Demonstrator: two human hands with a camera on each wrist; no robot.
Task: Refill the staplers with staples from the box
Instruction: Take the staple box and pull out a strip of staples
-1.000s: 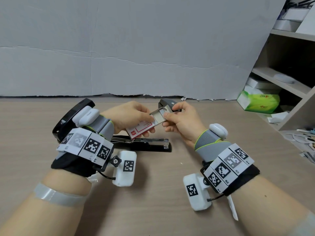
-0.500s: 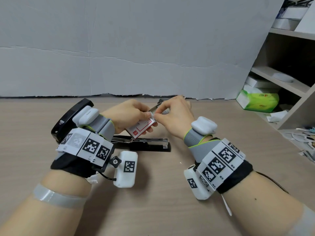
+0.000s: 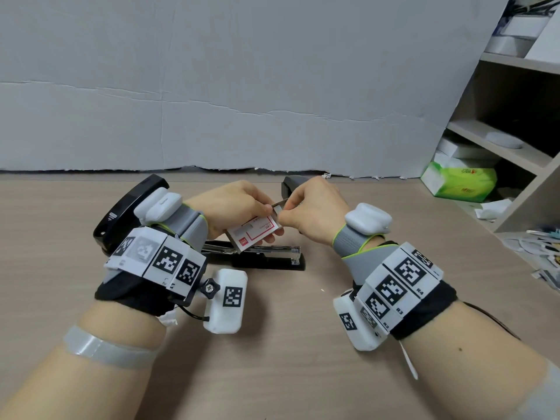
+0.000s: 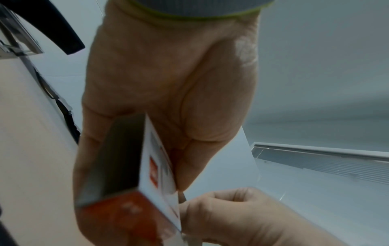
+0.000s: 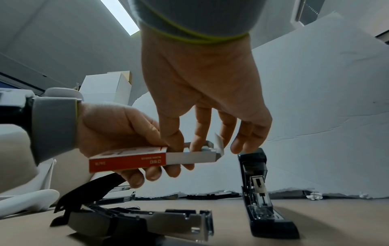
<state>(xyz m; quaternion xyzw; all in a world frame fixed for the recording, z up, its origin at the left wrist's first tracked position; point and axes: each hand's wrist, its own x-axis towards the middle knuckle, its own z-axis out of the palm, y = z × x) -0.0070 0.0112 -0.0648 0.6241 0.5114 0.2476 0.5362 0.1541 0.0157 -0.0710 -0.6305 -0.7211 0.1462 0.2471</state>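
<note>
**Red-and-white box, tray slid out to the right**

Cardboard box (image 3: 254,233) sits clamped in the left hand (image 3: 233,207), long axis running left to right above the open stapler (image 3: 266,256). Its grey tray (image 5: 192,156) pokes out toward the right hand (image 3: 312,207), whose thumb and forefinger reach into the tray; whether they hold staples I cannot tell. Only the right wrist view shows the tray's side and the second stapler (image 5: 261,191), opened, just right.
</note>
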